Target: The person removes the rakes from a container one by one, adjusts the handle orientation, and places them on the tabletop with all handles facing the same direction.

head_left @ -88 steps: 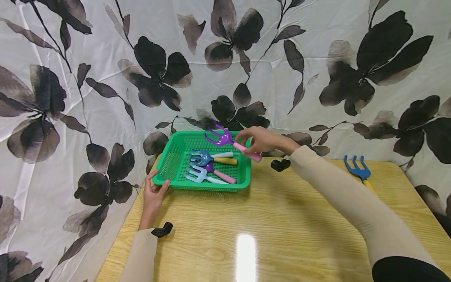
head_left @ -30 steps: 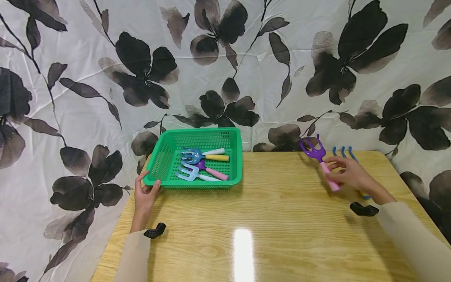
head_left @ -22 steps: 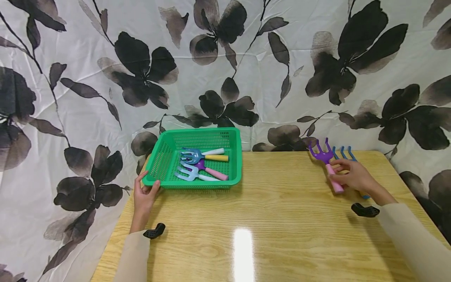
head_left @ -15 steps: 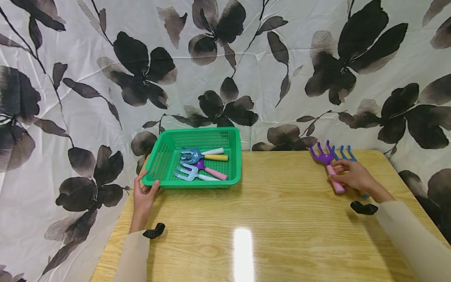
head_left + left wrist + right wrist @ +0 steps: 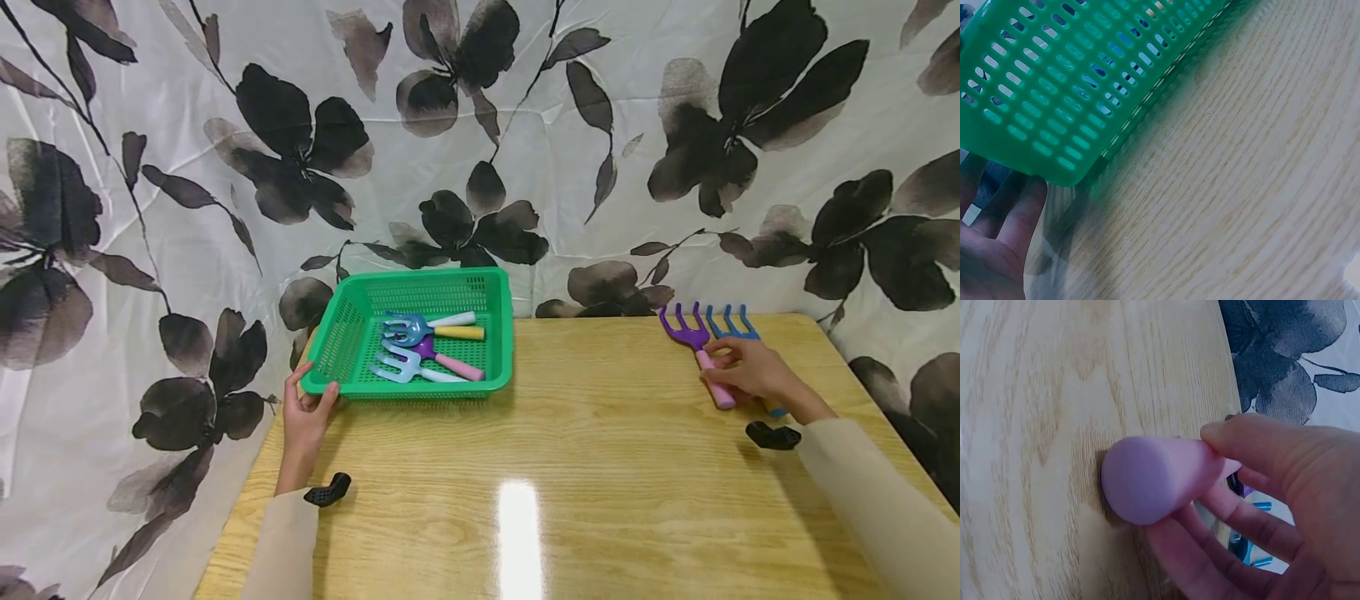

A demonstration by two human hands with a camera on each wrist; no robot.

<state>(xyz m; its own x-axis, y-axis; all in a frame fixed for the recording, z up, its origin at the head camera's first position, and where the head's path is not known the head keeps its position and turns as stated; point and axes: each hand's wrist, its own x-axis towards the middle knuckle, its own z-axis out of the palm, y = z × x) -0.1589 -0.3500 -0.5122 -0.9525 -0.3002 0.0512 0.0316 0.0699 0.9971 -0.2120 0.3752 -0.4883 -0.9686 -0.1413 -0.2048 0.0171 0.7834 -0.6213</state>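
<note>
At the right of the head view, my right hand (image 5: 757, 371) pinches the pink handle of a purple hand fork (image 5: 686, 333), its tines pointing to the table's back edge. In the right wrist view, thumb and fingers lie on either side of the pink handle (image 5: 1166, 475), its butt end close to the wood. Just right of it is a blue hand fork (image 5: 733, 325), partly hidden by my hand. My left hand (image 5: 303, 425) holds the front left corner of a green basket (image 5: 420, 392), thumb on the front rim. Inside lie several hand forks, including a light blue one (image 5: 405, 364).
The wooden table (image 5: 600, 475) runs up to a flower-printed cloth (image 5: 570, 192) behind it. In the basket, a blue fork with a yellow handle (image 5: 459, 332) overlaps others, among them a purple one with a pink handle (image 5: 459, 367).
My right hand has carried the purple hand fork from above the basket to the right, down beside the blue one. Lately it moves only slightly. My left hand stays at the basket corner.
</note>
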